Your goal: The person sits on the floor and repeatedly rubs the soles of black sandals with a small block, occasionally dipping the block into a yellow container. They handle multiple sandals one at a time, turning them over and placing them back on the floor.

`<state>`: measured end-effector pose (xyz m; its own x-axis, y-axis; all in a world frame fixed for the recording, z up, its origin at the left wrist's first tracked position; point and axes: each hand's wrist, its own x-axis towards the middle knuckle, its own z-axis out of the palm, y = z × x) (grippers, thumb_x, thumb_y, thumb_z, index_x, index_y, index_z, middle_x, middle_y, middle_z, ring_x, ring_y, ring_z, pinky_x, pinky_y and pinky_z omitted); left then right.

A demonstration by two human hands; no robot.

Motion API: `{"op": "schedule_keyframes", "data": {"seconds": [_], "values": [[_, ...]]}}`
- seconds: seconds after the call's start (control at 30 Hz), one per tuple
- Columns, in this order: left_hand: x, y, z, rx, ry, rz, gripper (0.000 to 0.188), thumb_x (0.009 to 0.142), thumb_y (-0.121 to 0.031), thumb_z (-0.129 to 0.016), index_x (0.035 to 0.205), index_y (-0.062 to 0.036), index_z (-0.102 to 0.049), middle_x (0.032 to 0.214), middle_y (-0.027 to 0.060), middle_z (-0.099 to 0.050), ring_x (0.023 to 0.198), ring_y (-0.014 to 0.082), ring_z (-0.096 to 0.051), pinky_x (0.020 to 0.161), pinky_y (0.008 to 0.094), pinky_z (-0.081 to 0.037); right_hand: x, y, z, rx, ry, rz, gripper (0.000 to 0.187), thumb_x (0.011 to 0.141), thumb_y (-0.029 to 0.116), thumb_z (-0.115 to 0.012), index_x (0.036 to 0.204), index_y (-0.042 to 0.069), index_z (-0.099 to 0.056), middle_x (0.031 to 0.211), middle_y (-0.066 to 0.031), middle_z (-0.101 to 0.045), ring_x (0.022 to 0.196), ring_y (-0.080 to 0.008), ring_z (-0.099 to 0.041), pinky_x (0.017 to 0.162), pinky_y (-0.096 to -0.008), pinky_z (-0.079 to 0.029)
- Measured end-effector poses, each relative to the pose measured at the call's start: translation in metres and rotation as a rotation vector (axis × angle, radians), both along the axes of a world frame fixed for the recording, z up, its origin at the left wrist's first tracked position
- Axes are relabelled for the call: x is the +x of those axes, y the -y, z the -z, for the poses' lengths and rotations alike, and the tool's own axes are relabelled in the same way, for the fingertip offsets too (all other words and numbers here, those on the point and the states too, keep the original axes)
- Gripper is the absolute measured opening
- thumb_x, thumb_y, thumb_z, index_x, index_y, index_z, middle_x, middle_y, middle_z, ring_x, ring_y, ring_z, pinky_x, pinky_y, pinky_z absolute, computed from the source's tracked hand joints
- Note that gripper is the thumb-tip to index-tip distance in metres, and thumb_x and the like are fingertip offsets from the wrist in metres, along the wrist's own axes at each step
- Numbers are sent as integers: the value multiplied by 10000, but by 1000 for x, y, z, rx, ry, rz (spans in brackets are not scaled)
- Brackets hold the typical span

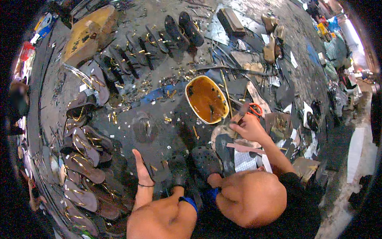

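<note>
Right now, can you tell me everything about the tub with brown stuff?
The tub is a rounded oblong with a pale yellow rim, plastic by its look. It sits open on the dark floor, left of the right hand, which isn't touching it. Inside is shiny amber-brown goo with dark patches.

"Far left of the grip, and beyond it?"
"One thick wooden slab (89, 38), yellowish-brown, dark specks on top. One red item (27, 51), kind unclear."
"Straight beyond the grip?"
"One oblong brown block (231, 22), lying on a pale sheet (220, 36)."
"Far right of the grip?"
"One greenish plastic bag (336, 51), farther off; blue plastic (333, 25) just past it. One long white strip (358, 147), on the ground."
</note>
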<state>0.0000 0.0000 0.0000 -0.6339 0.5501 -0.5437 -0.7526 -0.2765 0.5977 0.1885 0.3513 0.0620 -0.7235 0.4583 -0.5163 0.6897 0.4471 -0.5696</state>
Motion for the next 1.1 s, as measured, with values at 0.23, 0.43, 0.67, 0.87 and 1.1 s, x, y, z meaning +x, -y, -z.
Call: {"op": "schedule_keyframes", "data": {"seconds": [0.23, 0.43, 0.67, 0.87, 1.1], "values": [[-42, -90, -65, 21, -18, -149, 767, 889, -708, -539, 1338, -86, -528, 1132, 44, -652, 950, 208, -648, 843, 373, -550, -124, 79, -38, -681, -736, 434, 308, 883, 189, -757, 1131, 28, -667, 1062, -71, -698, 917, -177, -667, 804, -315, -534], [-53, -94, -90, 170, -77, -199, 692, 920, -675, -521, 1290, -92, -562, 1121, 40, -661, 957, 198, -650, 837, 338, -550, -158, 98, -24, -50, -731, 8, 238, 876, 168, -745, 1052, 19, -685, 911, -67, -720, 908, -164, -678, 829, -326, -532], [-58, -88, -40, 268, 131, -62, 719, 902, -731, -489, 1221, -96, -594, 1061, 42, -675, 928, 195, -658, 812, 379, -557, -156, 129, -75, -452, -820, -3, 236, 873, 226, -735, 999, 27, -715, 940, -135, -735, 912, -210, -701, 854, -367, -537], [-68, -91, -52, 188, -16, -222, 687, 907, -722, -492, 1169, -97, -605, 1010, 32, -674, 820, 184, -666, 705, 348, -568, -141, 132, -48, -267, -829, -15, 242, 862, 222, -735, 975, 8, -714, 1020, -155, -723, 990, -270, -698, 885, -388, -527], [-62, -92, -38, 177, 102, -155, 760, 897, -742, -478, 1226, -64, -582, 1100, 91, -675, 940, 256, -672, 863, 411, -554, -153, 135, -26, -351, -757, 112, 221, 886, 186, -727, 1006, 2, -700, 946, -97, -725, 877, -168, -669, 798, -350, -534]]}}
